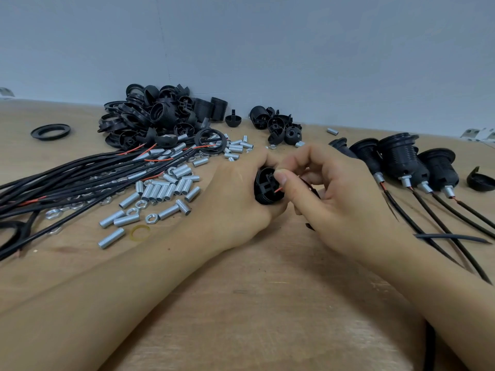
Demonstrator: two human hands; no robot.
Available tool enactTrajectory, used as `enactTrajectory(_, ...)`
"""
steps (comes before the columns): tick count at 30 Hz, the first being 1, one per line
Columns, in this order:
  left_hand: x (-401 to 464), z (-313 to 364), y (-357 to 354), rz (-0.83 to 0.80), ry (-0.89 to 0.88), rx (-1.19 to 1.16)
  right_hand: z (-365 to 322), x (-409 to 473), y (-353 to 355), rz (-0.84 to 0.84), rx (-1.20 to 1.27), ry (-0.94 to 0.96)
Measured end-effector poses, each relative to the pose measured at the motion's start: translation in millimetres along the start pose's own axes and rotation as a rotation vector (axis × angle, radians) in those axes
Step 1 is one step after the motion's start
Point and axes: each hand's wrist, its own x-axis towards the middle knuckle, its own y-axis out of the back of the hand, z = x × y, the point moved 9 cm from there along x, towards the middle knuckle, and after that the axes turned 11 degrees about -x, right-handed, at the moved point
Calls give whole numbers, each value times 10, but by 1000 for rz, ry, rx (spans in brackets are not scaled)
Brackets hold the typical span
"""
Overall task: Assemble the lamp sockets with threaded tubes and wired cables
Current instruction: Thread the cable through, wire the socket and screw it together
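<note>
In the head view, the left hand [238, 199] was curled round a black plastic lamp socket body [267, 187], holding it just above the pale wooden table [267, 303] near its middle, with the socket's open terminal end turned toward the right hand [340, 199]. That right hand pinched a thin red wire lead [278, 189] between thumb and forefinger, its tip at the socket's terminal block. The step in hand appeared to be wiring: seating the stripped lead into a terminal. The next move would probably call for a steady push of the lead into its slot while the left hand kept the socket from turning, then the same for any second conductor. To the left lay a bundle of black sheathed cables with red leads [80, 178], a scatter of short silver threaded metal tubes [160, 191] with hex nuts among them, and behind these a heap of black plastic socket parts and rings [160, 116]. To the right stood a row of finished black sockets with tubes and cables fitted [401, 162]. The fingers hid most of the terminal block, so whether the lead was already seated could not be told; the cable feeding it was largely covered by the right palm, and the frame cut off the cable ends at both sides.
</note>
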Motion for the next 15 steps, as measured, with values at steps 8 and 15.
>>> enactTrajectory(8, -1, 86, 18, 13, -35, -46, -79, -7, 24, 32, -76, 46)
enactTrajectory(15, -5, 127, 6, 7, -54, -4, -117, 4, 30, 34, -108, 87)
